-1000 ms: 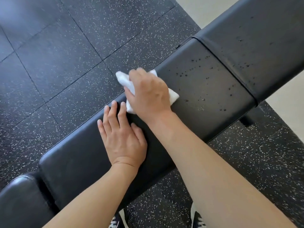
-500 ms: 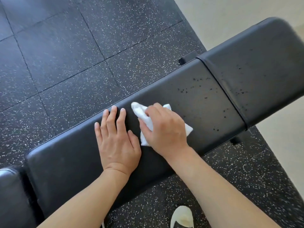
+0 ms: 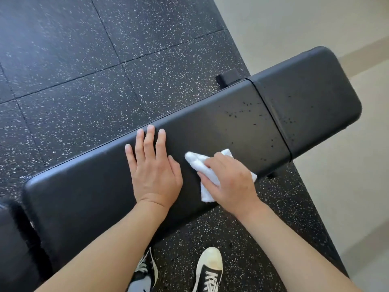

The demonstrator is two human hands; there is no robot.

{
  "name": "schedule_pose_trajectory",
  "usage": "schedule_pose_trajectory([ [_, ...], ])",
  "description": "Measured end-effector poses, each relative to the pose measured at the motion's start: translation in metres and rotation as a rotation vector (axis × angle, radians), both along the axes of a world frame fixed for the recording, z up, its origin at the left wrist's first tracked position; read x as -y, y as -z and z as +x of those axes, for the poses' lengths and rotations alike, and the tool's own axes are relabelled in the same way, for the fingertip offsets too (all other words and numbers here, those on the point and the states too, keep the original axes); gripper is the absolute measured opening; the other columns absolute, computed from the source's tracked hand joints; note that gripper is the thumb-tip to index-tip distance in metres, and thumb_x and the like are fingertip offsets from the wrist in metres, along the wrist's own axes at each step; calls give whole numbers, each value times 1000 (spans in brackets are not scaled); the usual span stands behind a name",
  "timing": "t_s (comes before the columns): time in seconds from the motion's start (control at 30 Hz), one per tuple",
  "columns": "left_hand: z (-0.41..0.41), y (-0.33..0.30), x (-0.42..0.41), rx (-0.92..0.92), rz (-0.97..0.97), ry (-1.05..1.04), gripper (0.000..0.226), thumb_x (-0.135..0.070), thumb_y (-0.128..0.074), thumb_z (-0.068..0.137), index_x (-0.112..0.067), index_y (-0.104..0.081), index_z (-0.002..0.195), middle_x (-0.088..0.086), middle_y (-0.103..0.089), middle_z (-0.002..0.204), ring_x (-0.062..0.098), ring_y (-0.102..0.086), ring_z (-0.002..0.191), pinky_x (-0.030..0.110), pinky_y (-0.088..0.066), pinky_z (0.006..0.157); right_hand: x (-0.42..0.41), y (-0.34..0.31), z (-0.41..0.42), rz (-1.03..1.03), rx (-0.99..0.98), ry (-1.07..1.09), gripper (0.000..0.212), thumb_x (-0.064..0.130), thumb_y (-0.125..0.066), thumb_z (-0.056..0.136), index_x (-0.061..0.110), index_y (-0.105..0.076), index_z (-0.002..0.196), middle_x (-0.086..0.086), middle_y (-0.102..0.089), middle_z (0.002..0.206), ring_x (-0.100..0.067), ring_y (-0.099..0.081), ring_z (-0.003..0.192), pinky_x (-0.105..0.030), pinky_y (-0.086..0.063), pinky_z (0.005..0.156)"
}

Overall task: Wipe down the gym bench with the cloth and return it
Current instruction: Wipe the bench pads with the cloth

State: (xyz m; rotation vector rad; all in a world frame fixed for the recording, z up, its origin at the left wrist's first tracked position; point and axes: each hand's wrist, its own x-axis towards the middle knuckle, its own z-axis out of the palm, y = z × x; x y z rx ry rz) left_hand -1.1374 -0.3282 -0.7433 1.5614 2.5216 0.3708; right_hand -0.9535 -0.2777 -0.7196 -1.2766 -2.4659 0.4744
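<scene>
A black padded gym bench runs diagonally from lower left to upper right, with small droplets speckling its right part. A crumpled white cloth lies on the pad near its front edge. My right hand lies on top of the cloth with fingers curled over it, pressing it to the pad. My left hand rests flat on the bench just left of the cloth, fingers straight and spread.
Black speckled rubber floor tiles surround the bench. A pale floor begins at the right. A second black pad sits at the lower left. My two shoes stand under the bench's front edge.
My right hand has dragged the cloth from the far edge across the pad to its front edge. The left hand has stayed flat in place while the view shifted.
</scene>
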Motion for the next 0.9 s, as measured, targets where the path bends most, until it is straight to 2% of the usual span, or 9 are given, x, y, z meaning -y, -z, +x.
schedule_pose_trajectory([
  [0.07,-1,-3,1,12,-15,8,64,-28,-42,95,-11,-38,158,12,-30,168,34,-19,159,60,-12,128,1,-3,34,-37,54,149,16,30,-64,99,15,-66,94,4,-54,82,-21,-51,72,-35,-42,63],
  [0.13,-2,-5,2,27,-23,22,64,-28,-42,96,-11,-38,158,12,-30,168,34,-19,159,61,-13,127,-12,-6,52,-125,78,457,15,37,-60,96,21,-61,96,9,-58,88,-22,-56,82,-36,-40,66],
  [0.23,-3,-4,2,34,-16,25,65,-27,-42,96,-11,-38,158,13,-30,168,34,-18,159,61,-13,127,-29,-7,26,-156,85,810,21,44,-52,97,24,-57,96,10,-60,93,-27,-59,90,-36,-38,68],
  [0.4,-4,4,2,29,0,24,66,-33,-38,99,-11,-30,160,13,-27,169,33,-16,160,60,-9,128,-25,2,-108,-37,0,456,28,44,-57,96,17,-60,89,2,-62,88,-23,-55,75,-33,-29,61],
  [0.53,-3,9,3,-1,-12,26,70,-42,-32,101,-11,-19,163,11,-25,170,31,-15,160,59,-10,129,-28,7,-140,-24,-104,426,27,41,-63,97,18,-61,85,4,-60,82,-19,-51,72,-29,-25,59],
  [0.67,-1,6,2,-1,3,5,63,-31,-39,98,-11,-35,157,12,-29,169,32,-17,160,59,-10,128,-25,7,-84,49,-105,207,23,37,-63,99,16,-64,88,2,-57,80,-23,-53,69,-35,-43,57],
  [0.73,1,3,2,-12,2,-4,64,-26,-40,95,-10,-38,157,12,-30,168,33,-19,159,60,-12,128,-32,10,-30,87,57,192,19,30,-50,101,23,-68,101,4,-51,78,-22,-49,71,-35,-43,56],
  [0.83,4,0,1,-12,11,-18,64,-27,-39,94,-10,-40,155,12,-32,167,33,-20,159,60,-12,128,-51,17,56,76,242,420,64,38,-4,100,31,-67,111,9,-38,79,-12,-37,75,-29,-31,60],
  [0.9,4,1,0,-21,28,-18,64,-27,-40,93,-9,-41,154,13,-33,166,34,-22,158,60,-13,128,-56,17,87,64,133,569,46,40,-26,104,19,-64,89,9,-43,78,-13,-38,72,-29,-29,59],
])
